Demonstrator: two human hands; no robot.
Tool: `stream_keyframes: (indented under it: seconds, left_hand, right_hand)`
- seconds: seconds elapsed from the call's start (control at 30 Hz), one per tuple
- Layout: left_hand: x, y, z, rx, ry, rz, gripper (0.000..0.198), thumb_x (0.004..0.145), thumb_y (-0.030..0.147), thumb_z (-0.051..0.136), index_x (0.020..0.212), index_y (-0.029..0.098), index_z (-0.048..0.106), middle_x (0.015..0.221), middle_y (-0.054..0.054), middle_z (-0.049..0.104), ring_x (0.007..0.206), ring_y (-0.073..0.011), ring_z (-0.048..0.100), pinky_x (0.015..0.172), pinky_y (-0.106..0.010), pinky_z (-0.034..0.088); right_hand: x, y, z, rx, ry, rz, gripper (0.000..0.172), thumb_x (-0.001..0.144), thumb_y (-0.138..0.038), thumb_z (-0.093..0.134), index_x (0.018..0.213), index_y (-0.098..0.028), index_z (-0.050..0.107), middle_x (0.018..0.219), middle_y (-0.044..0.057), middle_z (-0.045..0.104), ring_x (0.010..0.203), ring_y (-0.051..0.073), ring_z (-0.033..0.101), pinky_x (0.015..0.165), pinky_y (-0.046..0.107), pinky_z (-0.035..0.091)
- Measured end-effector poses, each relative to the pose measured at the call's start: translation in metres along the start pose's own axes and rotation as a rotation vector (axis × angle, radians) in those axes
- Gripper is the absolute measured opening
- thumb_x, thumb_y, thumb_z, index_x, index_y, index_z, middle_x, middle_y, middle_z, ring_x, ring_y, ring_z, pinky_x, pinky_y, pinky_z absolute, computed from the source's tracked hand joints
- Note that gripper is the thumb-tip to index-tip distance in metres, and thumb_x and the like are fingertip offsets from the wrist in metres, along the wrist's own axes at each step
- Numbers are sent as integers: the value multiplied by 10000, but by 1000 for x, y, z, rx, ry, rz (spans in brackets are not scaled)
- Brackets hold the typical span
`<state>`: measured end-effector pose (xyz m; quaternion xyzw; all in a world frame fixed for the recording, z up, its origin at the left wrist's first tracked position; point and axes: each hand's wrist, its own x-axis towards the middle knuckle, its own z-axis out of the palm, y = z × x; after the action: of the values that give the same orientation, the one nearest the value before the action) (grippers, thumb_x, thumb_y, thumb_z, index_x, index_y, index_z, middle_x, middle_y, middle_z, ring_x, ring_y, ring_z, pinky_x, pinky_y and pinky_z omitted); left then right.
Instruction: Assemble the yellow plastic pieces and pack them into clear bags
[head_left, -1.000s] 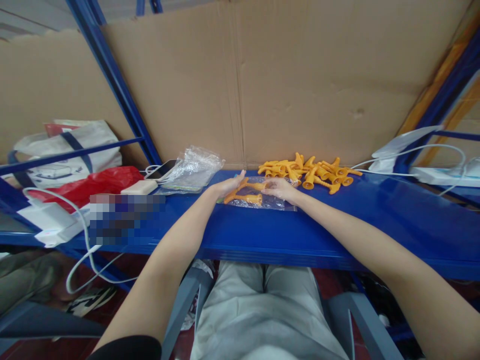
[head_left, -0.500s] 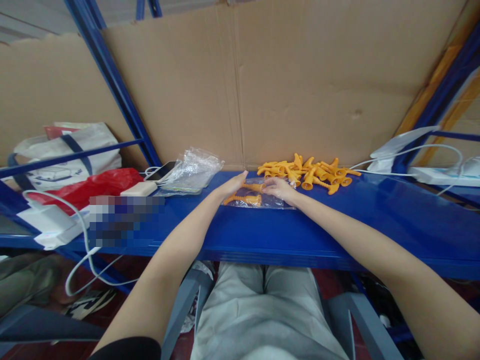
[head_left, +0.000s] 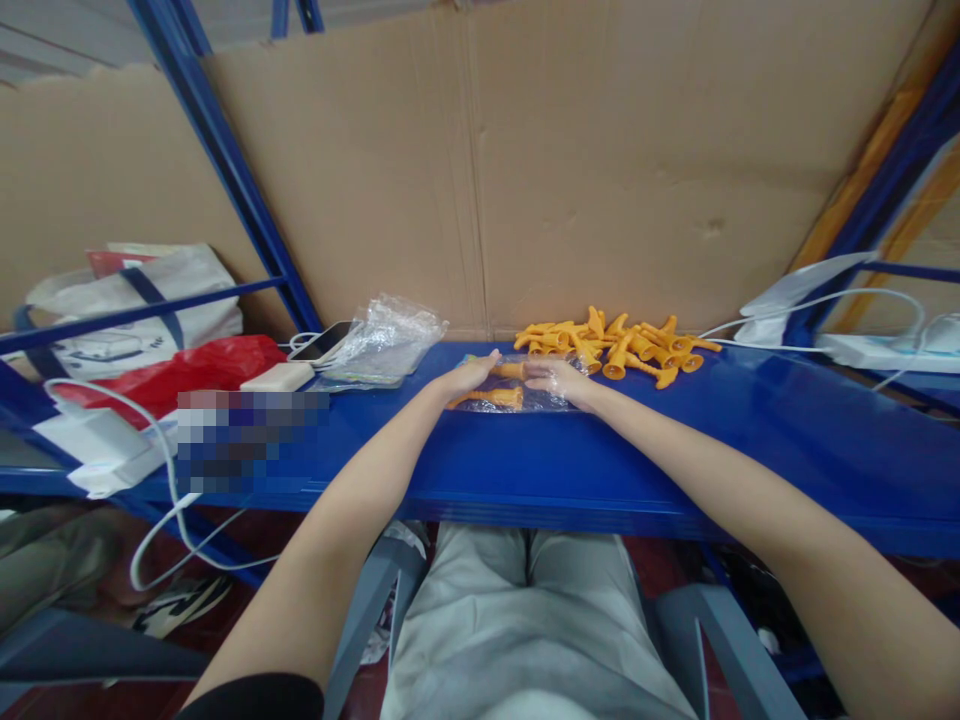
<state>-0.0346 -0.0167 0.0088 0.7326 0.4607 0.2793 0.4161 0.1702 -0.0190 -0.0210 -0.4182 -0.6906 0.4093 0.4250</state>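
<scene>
A clear plastic bag [head_left: 555,402] lies on the blue shelf with two orange plastic horn-shaped pieces at it. The nearer orange piece [head_left: 499,399] lies lengthwise under the film. Behind it, the second orange piece [head_left: 510,370] stretches between my hands. My left hand [head_left: 466,377] is closed at the bag's left end, thumb up beside the second piece; its other fingers are partly hidden. From the right, my right hand [head_left: 556,380] reaches in with fingers stretched out, touching that piece's wide end, with shiny film around the knuckles.
A heap of similar orange pieces [head_left: 622,345] lies behind my right hand. Left of my hands are a stack of clear bags [head_left: 394,340], a phone [head_left: 324,343], a white block [head_left: 277,378], and a red bag [head_left: 202,370]. Cables and a power strip [head_left: 892,352] sit at the right.
My left hand has shifted slightly right over the bag, covering more of the pieces' left ends. My right fingers have straightened against the rear piece.
</scene>
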Motion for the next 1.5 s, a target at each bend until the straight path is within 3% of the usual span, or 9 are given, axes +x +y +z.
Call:
stream_keyframes:
  seconds: [0.13,0.3,0.5,0.87,1.03,1.13,1.27,1.37,1.5]
  left_hand:
    - [1,0,-2,0,38,-35,564,990,482,295,1342,181,615,1470,-90,531,1432,-255,408,1178,-369,311]
    - [7,-6,-10,34,107,-50,630,958,588,319,1422,222,536,1530,-97,448,1471,-283,335,1182,-445,291]
    - [6,-4,-21,-8,85,-72,649,1006,495,119,1496,203,428,1543,-98,428,1474,-213,333,1186,-401,289]
    - [11,-3,-23,-69,277,-79,706,1017,445,21,1456,91,447,1460,-177,527,1389,-226,467,1118,-361,392]
    - [11,-4,-19,7,214,-38,689,1016,443,79,1419,85,509,1444,-167,542,1404,-240,447,1154,-370,338]
    - [9,-5,-17,74,138,-21,643,1001,477,168,1385,149,567,1471,-107,521,1431,-246,409,1176,-371,303]
    - [11,-6,-11,168,102,-20,568,973,437,260,1277,173,660,1421,-52,577,1414,-248,434,1187,-342,284]
    - [12,-6,-11,229,111,-23,541,953,437,313,1216,156,692,1392,-68,604,1425,-263,417,1191,-328,271]
    - [12,-14,-23,270,168,-56,534,925,472,385,1290,177,639,1489,-78,489,1444,-262,387,1209,-373,226]
  right_hand:
    - [1,0,0,16,8,51,340,688,-102,757,1021,-167,737,1126,95,733,1120,262,660,1051,474,463]
    - [-4,-8,1,-90,99,-50,150,681,-180,793,815,-167,726,958,65,745,946,221,684,972,427,506]
    - [-14,-21,5,62,-158,9,152,735,-281,792,789,-175,698,663,4,693,678,148,657,804,340,549]
    - [-18,-23,14,192,-406,14,245,745,-173,778,976,-173,698,940,36,747,949,148,687,973,340,482]
    - [-15,-20,16,219,-454,-13,297,728,-178,797,1003,-175,686,977,48,747,999,155,684,993,346,474]
    - [-15,-19,15,187,-418,-21,289,723,-188,798,996,-180,704,987,47,749,987,158,687,974,345,492]
    - [-15,-19,13,116,-244,7,185,735,-184,773,912,-172,721,856,38,746,786,146,692,867,343,547]
    - [-12,-22,7,53,-121,20,91,761,-189,736,847,-163,724,754,35,722,634,125,650,758,324,566]
    - [-5,-31,-15,-98,43,7,104,821,-234,666,832,-156,735,747,62,715,582,132,622,645,302,549]
